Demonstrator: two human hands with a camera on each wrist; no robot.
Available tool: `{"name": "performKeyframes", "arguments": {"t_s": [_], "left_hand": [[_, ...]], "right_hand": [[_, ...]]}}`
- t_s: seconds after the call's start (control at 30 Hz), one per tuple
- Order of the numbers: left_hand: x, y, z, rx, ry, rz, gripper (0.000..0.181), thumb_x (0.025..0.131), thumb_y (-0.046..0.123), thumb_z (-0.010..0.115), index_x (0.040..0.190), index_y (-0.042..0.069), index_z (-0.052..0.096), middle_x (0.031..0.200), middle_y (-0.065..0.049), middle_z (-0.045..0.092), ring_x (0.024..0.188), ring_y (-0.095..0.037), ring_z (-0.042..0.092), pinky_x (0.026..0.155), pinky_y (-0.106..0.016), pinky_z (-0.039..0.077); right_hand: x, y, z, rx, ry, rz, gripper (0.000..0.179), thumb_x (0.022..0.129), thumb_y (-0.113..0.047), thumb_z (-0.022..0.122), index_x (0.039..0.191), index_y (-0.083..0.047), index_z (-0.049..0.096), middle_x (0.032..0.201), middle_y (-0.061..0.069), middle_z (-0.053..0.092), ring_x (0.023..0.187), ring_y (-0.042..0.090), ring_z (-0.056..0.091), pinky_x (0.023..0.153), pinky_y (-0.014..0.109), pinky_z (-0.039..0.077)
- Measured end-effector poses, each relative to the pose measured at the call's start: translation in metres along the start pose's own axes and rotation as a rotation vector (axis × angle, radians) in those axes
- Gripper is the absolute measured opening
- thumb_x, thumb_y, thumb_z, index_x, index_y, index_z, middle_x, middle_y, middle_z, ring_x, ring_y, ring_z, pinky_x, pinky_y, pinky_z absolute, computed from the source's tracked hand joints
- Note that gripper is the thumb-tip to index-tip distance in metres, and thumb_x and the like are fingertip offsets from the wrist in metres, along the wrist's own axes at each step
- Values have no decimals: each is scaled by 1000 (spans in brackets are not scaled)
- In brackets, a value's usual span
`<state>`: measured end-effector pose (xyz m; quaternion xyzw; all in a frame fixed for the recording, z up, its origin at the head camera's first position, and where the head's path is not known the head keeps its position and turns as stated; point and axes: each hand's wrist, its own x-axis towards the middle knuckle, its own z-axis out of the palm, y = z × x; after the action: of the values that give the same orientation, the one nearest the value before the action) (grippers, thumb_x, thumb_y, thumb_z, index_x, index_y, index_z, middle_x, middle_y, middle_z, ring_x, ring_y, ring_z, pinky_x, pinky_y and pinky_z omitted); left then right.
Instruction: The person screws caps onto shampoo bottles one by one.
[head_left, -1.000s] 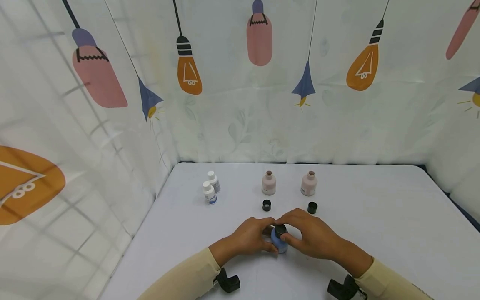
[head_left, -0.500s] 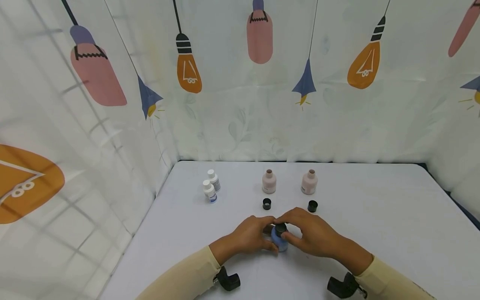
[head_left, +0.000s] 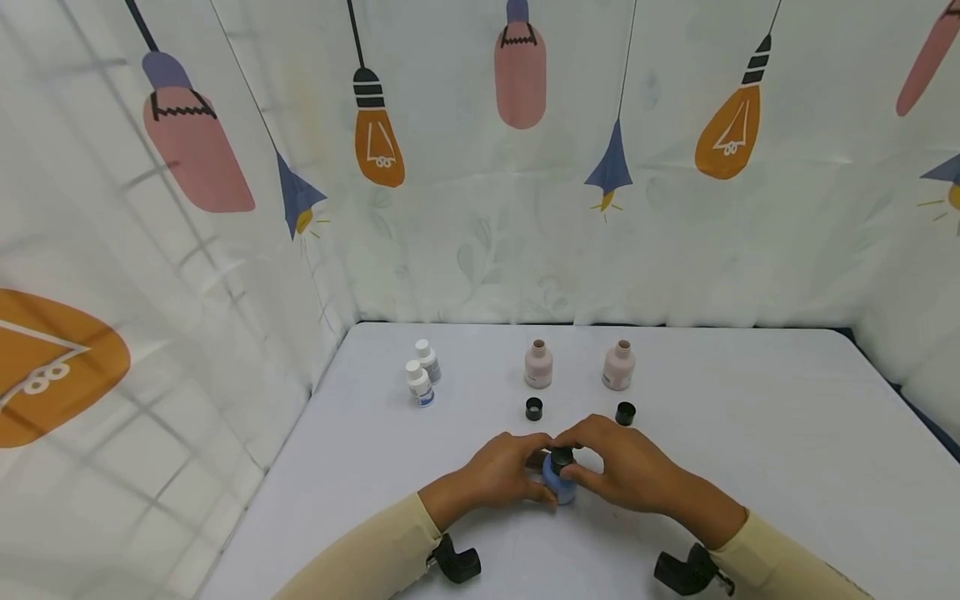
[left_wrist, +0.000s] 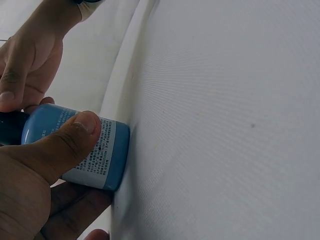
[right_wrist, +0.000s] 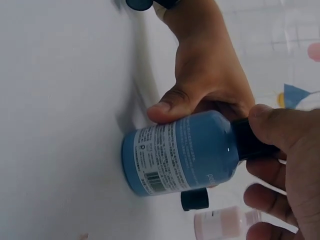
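A blue bottle [head_left: 559,487] with a printed label stands upright on the white table in front of the person. My left hand [head_left: 504,472] grips its body, thumb on the near side, as the left wrist view shows with the label [left_wrist: 102,155] beside the thumb. On the bottle's neck sits a black cap [head_left: 561,458]. My right hand [head_left: 626,468] pinches this cap between thumb and fingers; the right wrist view shows the thumb over the black cap [right_wrist: 247,140].
Two uncapped pink bottles [head_left: 537,365] [head_left: 618,367] stand farther back. In front of them lie two loose black caps [head_left: 533,409] [head_left: 625,414]. Two small white bottles [head_left: 419,384] [head_left: 427,361] stand at the back left. A patterned curtain [head_left: 480,233] hangs behind the table [head_left: 750,433].
Both hands keep their hold on the blue bottle and its cap. The right fingers shift very slightly at the cap; the other things stay where they were.
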<state>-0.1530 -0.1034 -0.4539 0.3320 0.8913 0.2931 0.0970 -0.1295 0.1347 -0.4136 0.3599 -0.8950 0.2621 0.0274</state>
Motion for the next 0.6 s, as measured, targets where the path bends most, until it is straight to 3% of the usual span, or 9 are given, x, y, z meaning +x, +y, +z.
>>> {"name": "performKeyframes", "arguments": {"t_s": [0.13, 0.37, 0.6], "left_hand": [[0, 0, -1, -4, -4, -7, 63, 74, 42, 92, 128, 23, 63, 116, 12, 73, 112, -1, 64, 98, -30, 49], [-1, 0, -1, 1, -2, -7, 66, 74, 42, 92, 130, 23, 63, 117, 10, 73, 113, -2, 64, 98, -29, 49], [-1, 0, 0, 9, -3, 13, 61, 75, 42, 92, 125, 23, 63, 117, 10, 73, 112, -1, 64, 99, -30, 48]], "right_hand": [[1, -1, 0, -7, 24, 38, 37, 93, -48, 74, 118, -22, 69, 110, -12, 62, 99, 12, 63, 81, 31, 55], [0, 1, 1, 2, 15, -6, 38, 94, -37, 77, 128, -25, 68, 120, -13, 63, 108, 7, 61, 87, 34, 56], [0, 0, 1, -16, 29, -4, 37, 94, -48, 73, 121, -22, 71, 113, -12, 65, 99, 10, 63, 79, 30, 56]]}}
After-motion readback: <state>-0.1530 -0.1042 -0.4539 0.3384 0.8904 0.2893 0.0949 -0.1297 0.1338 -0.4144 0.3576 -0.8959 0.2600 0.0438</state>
